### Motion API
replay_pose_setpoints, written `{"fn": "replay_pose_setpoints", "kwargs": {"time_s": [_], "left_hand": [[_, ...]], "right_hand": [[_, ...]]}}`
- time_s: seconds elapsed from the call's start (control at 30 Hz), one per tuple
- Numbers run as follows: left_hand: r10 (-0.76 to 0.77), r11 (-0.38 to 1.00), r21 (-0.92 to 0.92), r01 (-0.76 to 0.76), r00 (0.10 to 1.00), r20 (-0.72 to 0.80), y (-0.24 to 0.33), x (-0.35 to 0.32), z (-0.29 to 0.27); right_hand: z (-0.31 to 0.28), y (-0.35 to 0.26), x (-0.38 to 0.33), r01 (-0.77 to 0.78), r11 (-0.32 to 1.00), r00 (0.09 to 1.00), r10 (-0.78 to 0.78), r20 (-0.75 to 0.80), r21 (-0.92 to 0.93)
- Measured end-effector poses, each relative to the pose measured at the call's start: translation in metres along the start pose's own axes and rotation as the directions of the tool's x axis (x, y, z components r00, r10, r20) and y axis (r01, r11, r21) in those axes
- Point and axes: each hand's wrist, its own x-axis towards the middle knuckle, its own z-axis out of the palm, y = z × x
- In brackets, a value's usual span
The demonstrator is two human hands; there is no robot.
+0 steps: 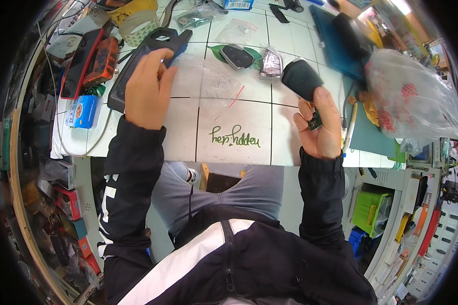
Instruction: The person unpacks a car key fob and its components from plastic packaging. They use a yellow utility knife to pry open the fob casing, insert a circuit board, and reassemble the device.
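Note:
My right hand (321,124) grips a black car key fob (301,79), its lower end pinched at the thumb. A small green circuit board (315,120) sits in the same hand, among the fingers. My left hand (150,91) lies over a dark handheld device (121,81) on the table, its thumb and forefinger apart. That hand hides much of the device. Beside it lies a clear plastic bag (208,79). Farther right are a dark key fob (237,56) on a green leaf-shaped piece and a silver key fob (271,65) in clear wrapping.
On the white tiled table (183,137), a red-edged phone (81,63), an orange device (102,61) and a blue box (84,112) stand at left. Tape rolls (137,28) sit behind. A bulging plastic bag (412,96) and a teal case (333,40) crowd the right.

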Motion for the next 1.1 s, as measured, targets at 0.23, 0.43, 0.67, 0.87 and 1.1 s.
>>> {"fn": "replay_pose_setpoints", "kwargs": {"time_s": [0.23, 0.43, 0.67, 0.87, 1.1], "left_hand": [[0.401, 0.916, -0.027, -0.401, 0.915, 0.036, 0.058, -0.004, 0.0], [0.27, 0.956, -0.206, -0.208, 0.9, 0.343, 0.077, -0.029, 0.032], [0.188, 0.909, -0.414, -0.047, 0.933, 0.307, 0.062, -0.029, 0.046], [0.006, 0.841, -0.495, 0.218, 0.911, 0.412, 0.063, -0.028, 0.04], [0.164, 0.834, -0.552, -0.023, 0.965, 0.207, 0.058, -0.031, 0.04]], "right_hand": [[0.014, 0.008, -0.014, 0.047, 0.947, 0.999, -0.047, 0.008, -0.319], [0.024, 0.009, -0.019, 0.108, 0.723, 0.988, 0.0, 0.157, -0.682], [-0.003, -0.058, 0.058, 0.333, -0.024, 0.933, -0.135, 0.333, -0.943], [-0.018, -0.064, 0.105, 0.207, -0.165, 0.978, 0.065, 0.199, -0.964], [-0.007, -0.057, 0.019, 0.297, -0.26, 0.955, 0.102, 0.28, -0.919]]}}
